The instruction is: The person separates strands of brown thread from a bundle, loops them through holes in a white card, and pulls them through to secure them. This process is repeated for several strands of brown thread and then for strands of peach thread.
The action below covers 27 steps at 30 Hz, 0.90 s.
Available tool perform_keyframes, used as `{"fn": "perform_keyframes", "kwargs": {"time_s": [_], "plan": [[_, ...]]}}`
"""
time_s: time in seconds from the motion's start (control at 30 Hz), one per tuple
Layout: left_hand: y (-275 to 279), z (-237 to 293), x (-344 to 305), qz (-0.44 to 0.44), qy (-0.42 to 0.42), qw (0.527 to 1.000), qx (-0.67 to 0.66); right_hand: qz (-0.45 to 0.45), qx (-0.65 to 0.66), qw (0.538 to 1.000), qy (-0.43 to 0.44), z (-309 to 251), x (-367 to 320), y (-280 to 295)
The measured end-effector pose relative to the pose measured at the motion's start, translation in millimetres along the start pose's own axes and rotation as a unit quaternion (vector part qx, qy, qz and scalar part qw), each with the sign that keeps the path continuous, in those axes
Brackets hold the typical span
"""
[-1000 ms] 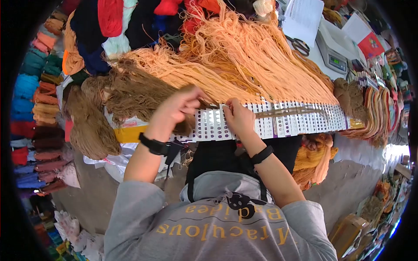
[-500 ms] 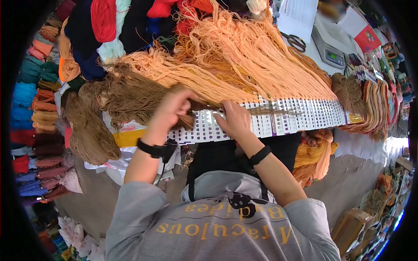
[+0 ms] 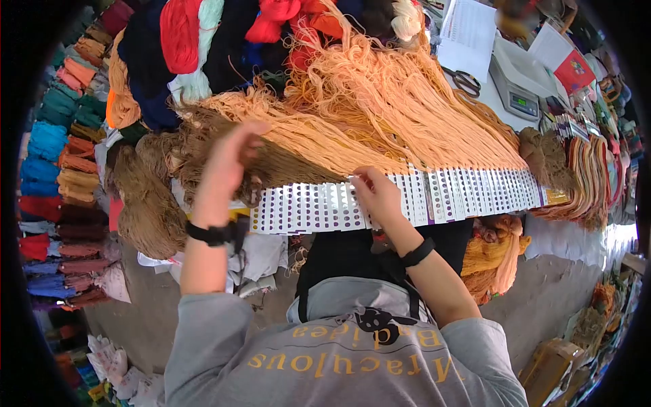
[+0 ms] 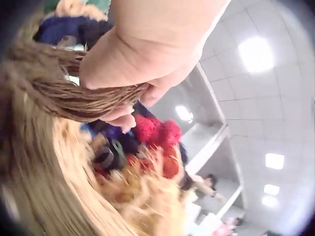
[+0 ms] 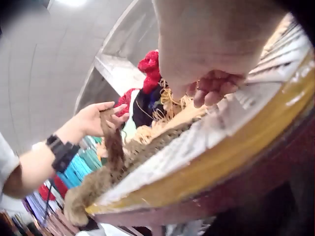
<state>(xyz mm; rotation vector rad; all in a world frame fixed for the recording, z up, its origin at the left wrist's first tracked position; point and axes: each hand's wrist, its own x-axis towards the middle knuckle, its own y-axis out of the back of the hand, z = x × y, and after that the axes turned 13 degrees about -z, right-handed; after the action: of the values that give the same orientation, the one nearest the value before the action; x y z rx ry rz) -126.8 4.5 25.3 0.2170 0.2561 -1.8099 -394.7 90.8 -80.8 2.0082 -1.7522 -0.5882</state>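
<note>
While my left hand (image 3: 227, 159) holds a brown strand (image 4: 83, 101) up off the heap (image 3: 146, 197), pinched between thumb and curled fingers, my right hand (image 3: 378, 193) sits at the top edge of the strip (image 3: 305, 207). Its fingers are bent over the edge and seem to pinch one card there. The strip lies across the table in front of me, and the strand hangs from my raised hand down into the brown yarn just behind it.

I judge the work to be somewhere past the middle. From my right hand on toward the scale (image 3: 519, 95), every card has peach yarn (image 3: 407, 115) fanning away from its top edge, so that stretch looks finished. The cards on the other side lie against the brown yarn. I cannot tell how many of them are already fitted, and the strand I hold is not yet on a card.

The head view shows the whole strip and both hands at once, but my left fingers hide the grip. The left wrist view shows it close: a thin bundle passing under my thumb. The right wrist view looks along the strip from below, showing my bent fingertips on the edge and the strand dangling from my far hand.
</note>
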Motion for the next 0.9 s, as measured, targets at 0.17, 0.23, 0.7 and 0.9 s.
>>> {"fn": "perform_keyframes", "kwargs": {"time_s": [0.17,0.23,0.7,0.9], "plan": [[-109,-33,-21,-0.247,0.056,0.955,-0.151,-0.005,0.273,0.96,0.065,-42,-8,-3],[-119,-36,-20,-0.314,0.076,0.914,-0.245,-0.055,0.385,0.921,0.018,-55,-12,5],[-102,-17,-17,-0.28,0.0,0.905,-0.32,-0.076,0.567,0.82,0.016,-79,-29,40],[-102,-1,-25,-0.234,-0.01,0.932,-0.275,-0.069,0.548,0.833,0.022,-75,-30,38]]}}
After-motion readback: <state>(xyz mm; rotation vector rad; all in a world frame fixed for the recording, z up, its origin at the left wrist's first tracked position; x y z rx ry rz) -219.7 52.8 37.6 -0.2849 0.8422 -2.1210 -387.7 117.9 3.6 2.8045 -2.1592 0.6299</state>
